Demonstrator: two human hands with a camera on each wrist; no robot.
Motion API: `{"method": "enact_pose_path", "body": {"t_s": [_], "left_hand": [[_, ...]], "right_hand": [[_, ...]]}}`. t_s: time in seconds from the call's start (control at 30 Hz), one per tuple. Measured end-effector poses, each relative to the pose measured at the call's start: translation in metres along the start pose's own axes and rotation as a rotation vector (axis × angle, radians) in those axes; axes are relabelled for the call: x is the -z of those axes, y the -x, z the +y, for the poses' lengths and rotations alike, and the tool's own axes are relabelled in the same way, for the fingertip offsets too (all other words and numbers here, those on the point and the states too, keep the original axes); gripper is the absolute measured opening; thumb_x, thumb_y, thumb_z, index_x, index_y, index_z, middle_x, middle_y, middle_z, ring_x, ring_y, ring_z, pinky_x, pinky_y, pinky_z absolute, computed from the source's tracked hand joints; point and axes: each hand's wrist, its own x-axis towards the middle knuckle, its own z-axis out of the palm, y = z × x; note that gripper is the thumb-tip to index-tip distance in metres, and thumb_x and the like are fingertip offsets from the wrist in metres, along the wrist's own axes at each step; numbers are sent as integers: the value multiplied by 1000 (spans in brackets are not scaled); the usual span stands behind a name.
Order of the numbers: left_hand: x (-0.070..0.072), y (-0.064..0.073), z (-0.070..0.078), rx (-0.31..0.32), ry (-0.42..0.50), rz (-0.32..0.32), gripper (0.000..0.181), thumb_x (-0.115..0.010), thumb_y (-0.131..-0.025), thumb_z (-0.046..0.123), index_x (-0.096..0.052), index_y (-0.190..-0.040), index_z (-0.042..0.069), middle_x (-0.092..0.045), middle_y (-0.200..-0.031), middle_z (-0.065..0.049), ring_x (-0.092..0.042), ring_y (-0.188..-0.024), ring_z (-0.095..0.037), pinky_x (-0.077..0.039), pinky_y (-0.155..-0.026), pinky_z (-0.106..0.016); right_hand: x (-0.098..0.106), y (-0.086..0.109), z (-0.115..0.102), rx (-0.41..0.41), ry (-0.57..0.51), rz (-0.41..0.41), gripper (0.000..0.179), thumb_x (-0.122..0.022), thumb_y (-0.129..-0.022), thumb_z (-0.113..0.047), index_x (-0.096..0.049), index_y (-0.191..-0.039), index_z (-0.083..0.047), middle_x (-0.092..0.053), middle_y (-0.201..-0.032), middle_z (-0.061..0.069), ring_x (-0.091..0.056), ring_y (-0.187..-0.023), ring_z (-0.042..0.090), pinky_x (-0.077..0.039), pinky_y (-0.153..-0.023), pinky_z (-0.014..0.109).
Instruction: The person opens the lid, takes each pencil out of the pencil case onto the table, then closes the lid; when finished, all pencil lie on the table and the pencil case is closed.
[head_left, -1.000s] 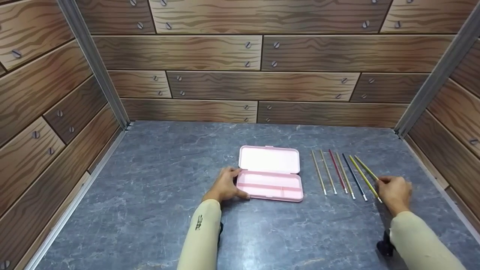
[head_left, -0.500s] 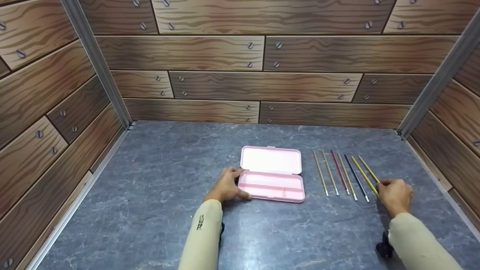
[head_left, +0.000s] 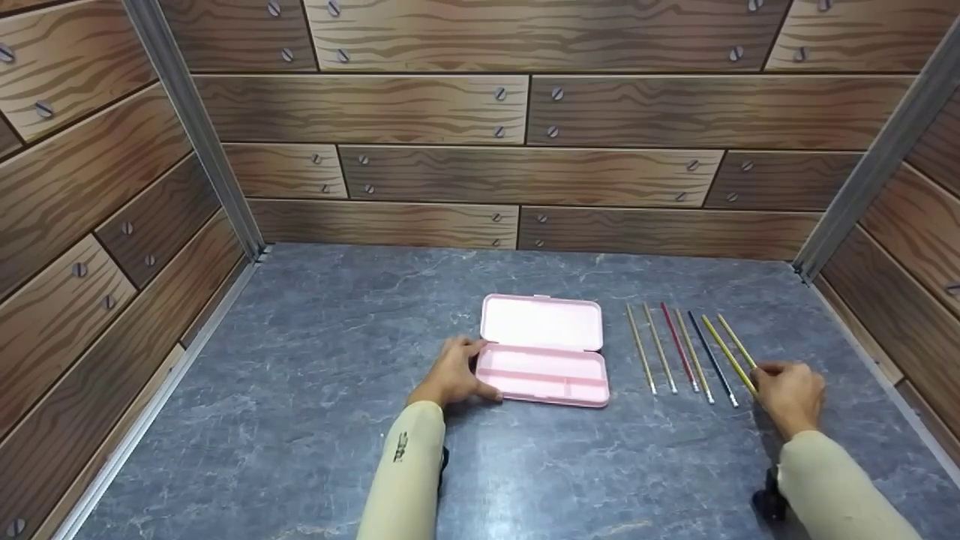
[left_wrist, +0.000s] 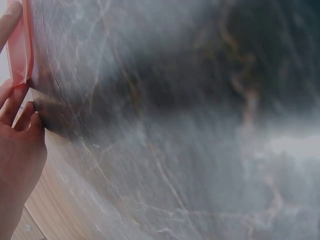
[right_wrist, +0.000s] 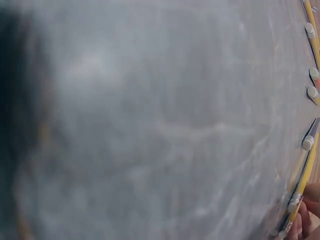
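Note:
A pink pencil case (head_left: pixel 541 377) lies open on the table, its lid (head_left: pixel 541 322) folded back away from me. My left hand (head_left: pixel 452 370) grips the case's left end, thumb at the front edge and fingers by the hinge side; the left wrist view catches fingers (left_wrist: pixel 19 107) against its pink wall. To the right, several pencils lie in a spread row. My right hand (head_left: pixel 790 391) pinches the rightmost pencil (head_left: pixel 735 339), its lower end hidden by the fingers. Just left of it, a yellow pencil (head_left: pixel 724 346) also runs under the hand.
Left of those lie a dark blue pencil (head_left: pixel 712 358), a red pencil (head_left: pixel 678 346) and several tan ones, eraser ends toward me. Wood-patterned walls (head_left: pixel 517 172) enclose the grey marbled table (head_left: pixel 337 337) at the back and both sides.
The rightmost pencil has swung closer to parallel with the yellow one. My right hand now covers the yellow pencil's lower end, visible a second ago. The left hand stays on the case.

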Motion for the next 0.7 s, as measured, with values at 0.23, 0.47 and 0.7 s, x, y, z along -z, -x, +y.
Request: {"method": "enact_pose_path", "body": {"t_s": [0.23,0.47,0.7], "left_hand": [[1,1,-5,13,-4,8,98,-99,-60,26,-54,-147,17,-50,-135,-10,-47,-127,-28,-42,-113,-47],[2,2,-4,28,-8,14,98,-99,-60,26,-54,-147,16,-49,-137,-11,-47,-129,-28,-42,-113,-47],[-4,0,9,46,-53,17,98,-99,-60,27,-55,-146,14,-51,-137,-10,-48,-129,-26,-42,-113,-45]], "right_hand": [[1,-5,-12,-62,-83,1,35,-68,-93,-22,-71,-115,5,-69,-115,27,-61,-112,48,-45,-93,53],[-5,-5,-39,-29,-224,49,39,-78,-89,-28,-74,-117,-2,-77,-105,15,-51,-70,-16,-42,-70,10],[-27,2,-74,116,-393,8,40,-81,-87,-25,-74,-117,0,-77,-95,0,-52,-70,-19,-43,-65,3]]}}
